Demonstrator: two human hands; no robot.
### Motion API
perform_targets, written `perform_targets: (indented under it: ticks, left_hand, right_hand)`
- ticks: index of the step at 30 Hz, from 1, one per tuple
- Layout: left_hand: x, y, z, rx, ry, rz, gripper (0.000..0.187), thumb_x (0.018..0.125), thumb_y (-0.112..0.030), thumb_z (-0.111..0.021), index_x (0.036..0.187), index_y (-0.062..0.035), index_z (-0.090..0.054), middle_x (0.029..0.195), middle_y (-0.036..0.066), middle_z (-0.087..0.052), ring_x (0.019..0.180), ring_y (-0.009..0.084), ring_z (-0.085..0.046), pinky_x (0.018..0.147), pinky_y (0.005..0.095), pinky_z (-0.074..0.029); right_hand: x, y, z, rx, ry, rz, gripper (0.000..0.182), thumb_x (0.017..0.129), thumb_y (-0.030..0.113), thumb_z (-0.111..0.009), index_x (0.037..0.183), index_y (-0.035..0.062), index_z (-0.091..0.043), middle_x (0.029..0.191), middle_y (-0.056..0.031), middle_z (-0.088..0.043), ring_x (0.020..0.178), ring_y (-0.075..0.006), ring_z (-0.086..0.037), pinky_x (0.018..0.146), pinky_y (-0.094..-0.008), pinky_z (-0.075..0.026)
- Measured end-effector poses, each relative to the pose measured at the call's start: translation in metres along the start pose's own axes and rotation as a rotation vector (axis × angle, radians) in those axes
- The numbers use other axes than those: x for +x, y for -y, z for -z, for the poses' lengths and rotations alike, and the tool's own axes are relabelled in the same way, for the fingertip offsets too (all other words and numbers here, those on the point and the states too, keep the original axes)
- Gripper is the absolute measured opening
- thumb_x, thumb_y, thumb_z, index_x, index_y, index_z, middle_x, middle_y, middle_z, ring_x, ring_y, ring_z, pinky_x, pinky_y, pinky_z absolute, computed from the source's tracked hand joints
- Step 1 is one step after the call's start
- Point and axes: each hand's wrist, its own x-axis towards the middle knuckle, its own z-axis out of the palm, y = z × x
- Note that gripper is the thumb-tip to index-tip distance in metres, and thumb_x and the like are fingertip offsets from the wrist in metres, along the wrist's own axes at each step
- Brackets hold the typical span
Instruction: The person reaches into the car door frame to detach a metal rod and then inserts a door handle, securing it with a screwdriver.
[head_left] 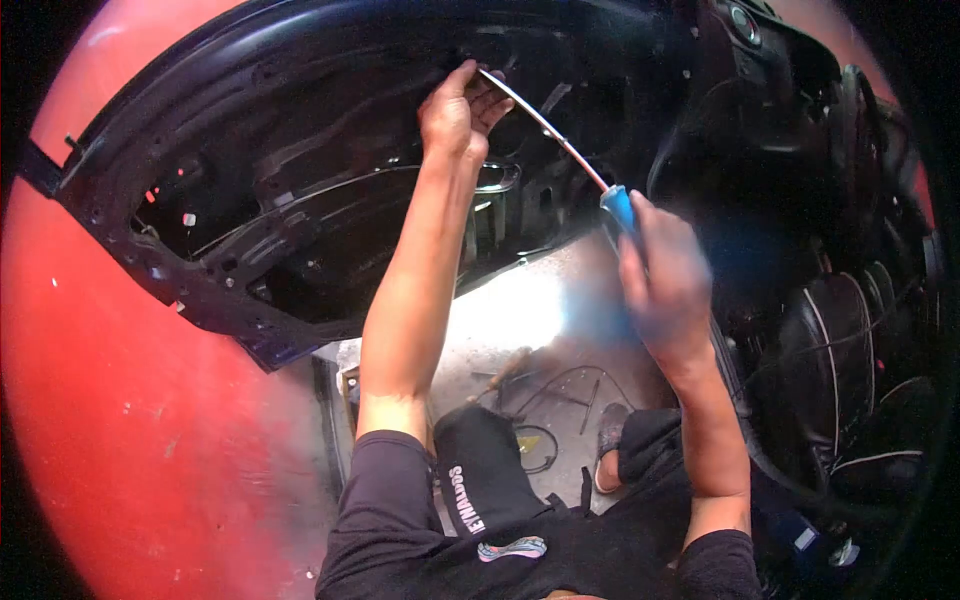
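Note:
A long screwdriver with a blue handle (619,205) and a thin metal shaft (540,120) slants up and left across the view. My right hand (672,275), blurred, is wrapped round the handle. The shaft's tip reaches the bare inner side of a dark car door (330,110). My left hand (458,118) is raised against that door beside the tip, its fingers curled behind the shaft. What lies between those fingertips is too small to make out.
Left of the door is a red surface (130,400). A dark car seat (835,360) with pale piping stands at the right. On the grey floor lie a cable (545,460) and a thin rod (591,405). An opening in the door shows a chrome handle (497,178).

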Motion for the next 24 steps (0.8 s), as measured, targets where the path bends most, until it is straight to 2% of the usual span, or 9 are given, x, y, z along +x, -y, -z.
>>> perform_targets:
  ticks: [4, 6, 8, 10, 11, 12, 15, 19, 24]
  left_hand:
    - [-0.042, -0.008, -0.007, 0.381, 0.113, -0.137, 0.018, 0.095, -0.017, -0.073, 0.093, 0.0010, -0.071, 0.083, 0.014, -0.074, 0.068, 0.0229, -0.074, 0.062, 0.0330, -0.064]
    - [-0.055, -0.011, -0.007, 0.597, 0.233, -0.146, 0.018, 0.099, -0.017, -0.069, 0.102, 0.0007, -0.072, 0.091, 0.013, -0.075, 0.078, 0.0203, -0.074, 0.069, 0.0353, -0.064]
    - [-0.068, -0.015, -0.003, 0.641, 0.286, -0.130, 0.020, 0.099, -0.016, -0.069, 0.106, 0.0031, -0.072, 0.092, 0.013, -0.076, 0.079, 0.0195, -0.075, 0.070, 0.0336, -0.063]
    - [-0.082, -0.018, 0.002, 1.275, 0.290, -0.613, 0.026, 0.097, -0.016, -0.073, 0.113, 0.0046, -0.071, 0.093, 0.012, -0.076, 0.082, 0.0202, -0.075, 0.073, 0.0319, -0.061]
    - [-0.080, -0.014, 0.019, 1.448, 0.349, -0.867, 0.030, 0.087, -0.015, -0.080, 0.112, -0.0005, -0.073, 0.091, 0.011, -0.075, 0.081, 0.0231, -0.073, 0.071, 0.0323, -0.057]
    - [-0.079, -0.019, 0.030, 1.788, 0.486, -1.126, 0.046, 0.079, -0.012, -0.083, 0.123, -0.0071, -0.070, 0.112, 0.014, -0.071, 0.097, 0.0286, -0.069, 0.081, 0.0365, -0.054]
    - [-0.081, -0.020, 0.061, 2.296, 0.756, -1.097, 0.064, 0.078, -0.013, -0.079, 0.139, -0.0174, -0.061, 0.140, 0.015, -0.056, 0.117, 0.0323, -0.057, 0.093, 0.0475, -0.045]
    - [-0.062, -0.020, 0.082, 2.450, 0.847, -1.171, 0.076, 0.077, -0.015, -0.085, 0.147, -0.0163, -0.054, 0.138, 0.017, -0.058, 0.121, 0.0324, -0.057, 0.097, 0.0458, -0.046]
    - [-0.065, -0.030, 0.047, 2.311, 0.838, -1.033, 0.079, 0.074, -0.013, -0.087, 0.144, -0.0037, -0.053, 0.133, 0.022, -0.060, 0.113, 0.0357, -0.062, 0.097, 0.0438, -0.052]
  right_hand:
    - [-0.059, -0.014, -0.036, 0.425, 0.194, -0.511, 0.037, 0.094, 0.010, -0.067, 0.128, -0.0060, -0.065, 0.106, -0.0226, -0.072, 0.096, -0.0343, -0.070, 0.088, -0.0400, -0.056]
    - [-0.084, -0.015, -0.054, 0.769, 0.134, -0.711, 0.039, 0.095, 0.014, -0.067, 0.129, -0.0060, -0.065, 0.115, -0.0219, -0.072, 0.103, -0.0286, -0.071, 0.091, -0.0356, -0.054]
    - [-0.106, -0.015, -0.069, 0.814, 0.098, -0.760, 0.039, 0.095, 0.016, -0.067, 0.129, -0.0043, -0.066, 0.113, -0.0170, -0.074, 0.101, -0.0209, -0.071, 0.090, -0.0323, -0.053]
    - [-0.118, -0.012, -0.072, 0.929, 0.056, -0.810, 0.041, 0.094, 0.016, -0.068, 0.130, -0.0035, -0.066, 0.110, -0.0128, -0.075, 0.098, -0.0173, -0.070, 0.089, -0.0311, -0.053]
    - [-0.122, -0.012, -0.072, 0.938, 0.045, -0.825, 0.041, 0.094, 0.016, -0.068, 0.130, -0.0035, -0.066, 0.110, -0.0128, -0.075, 0.098, -0.0173, -0.070, 0.089, -0.0311, -0.053]
    - [-0.126, -0.013, -0.071, 0.967, 0.046, -0.851, 0.041, 0.094, 0.016, -0.068, 0.131, -0.0038, -0.066, 0.109, -0.0111, -0.075, 0.097, -0.0155, -0.069, 0.088, -0.0302, -0.053]
    - [-0.142, -0.016, -0.073, 1.054, 0.033, -0.923, 0.043, 0.094, 0.015, -0.068, 0.132, -0.0041, -0.065, 0.108, -0.0095, -0.075, 0.096, -0.0135, -0.068, 0.088, -0.0293, -0.053]
    - [-0.139, -0.017, -0.071, 1.044, -0.052, -0.875, 0.042, 0.094, 0.012, -0.068, 0.132, -0.0037, -0.065, 0.107, -0.0091, -0.075, 0.095, -0.0136, -0.068, 0.087, -0.0290, -0.053]
    - [-0.143, -0.028, -0.071, 1.014, -0.079, -0.831, 0.040, 0.095, 0.010, -0.068, 0.132, -0.0041, -0.065, 0.107, -0.0096, -0.075, 0.095, -0.0145, -0.069, 0.087, -0.0292, -0.054]
